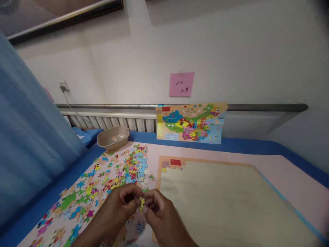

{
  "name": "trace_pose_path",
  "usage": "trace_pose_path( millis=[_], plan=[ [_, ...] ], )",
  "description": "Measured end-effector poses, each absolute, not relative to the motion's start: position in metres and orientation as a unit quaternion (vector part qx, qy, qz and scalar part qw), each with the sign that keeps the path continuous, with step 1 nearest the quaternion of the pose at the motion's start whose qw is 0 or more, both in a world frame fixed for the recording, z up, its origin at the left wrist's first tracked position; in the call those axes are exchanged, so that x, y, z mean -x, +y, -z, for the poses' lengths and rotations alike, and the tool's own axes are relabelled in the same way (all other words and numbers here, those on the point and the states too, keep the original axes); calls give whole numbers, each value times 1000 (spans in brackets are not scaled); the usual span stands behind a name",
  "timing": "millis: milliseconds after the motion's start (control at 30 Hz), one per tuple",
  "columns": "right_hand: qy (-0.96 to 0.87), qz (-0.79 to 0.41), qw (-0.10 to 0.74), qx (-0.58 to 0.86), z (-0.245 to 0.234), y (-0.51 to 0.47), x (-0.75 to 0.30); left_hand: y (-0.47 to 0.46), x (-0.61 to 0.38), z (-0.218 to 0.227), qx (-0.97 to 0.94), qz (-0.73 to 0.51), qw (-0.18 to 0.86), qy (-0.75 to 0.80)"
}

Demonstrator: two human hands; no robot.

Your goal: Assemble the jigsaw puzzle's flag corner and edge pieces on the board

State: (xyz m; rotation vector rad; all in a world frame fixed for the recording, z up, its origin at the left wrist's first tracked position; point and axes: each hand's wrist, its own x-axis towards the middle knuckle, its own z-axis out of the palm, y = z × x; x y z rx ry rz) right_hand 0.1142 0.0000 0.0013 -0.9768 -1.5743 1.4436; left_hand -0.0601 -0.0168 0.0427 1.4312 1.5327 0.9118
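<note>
Between the fingertips of both hands is a small yellow jigsaw puzzle piece point(142, 204). My left hand point(122, 202) pinches it from the left, and my right hand point(160, 211) grips it from the right. Loose puzzle pieces point(92, 188) in many colours spread over the pink sheet left of and beneath my left hand. To the right lies the puzzle board point(231, 202), with a bare beige middle and an orange and blue border. A few joined pieces with a red flag point(175, 162) sit in its top left corner.
A brown plastic basin point(113, 138) with a few pieces inside stands at the back left. A colourful map picture point(191, 123) leans against the wall under a metal rail point(257, 108). A blue curtain point(31, 130) hangs at the left; a pink note point(181, 84) is on the wall.
</note>
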Motion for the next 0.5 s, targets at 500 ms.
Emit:
trace_pose_path(
  millis=[500],
  plan=[
    [-495, -637, 426, 410, 20, 14, -106, -9, 55, -2, -431, -471, 534, 554]
  ],
)
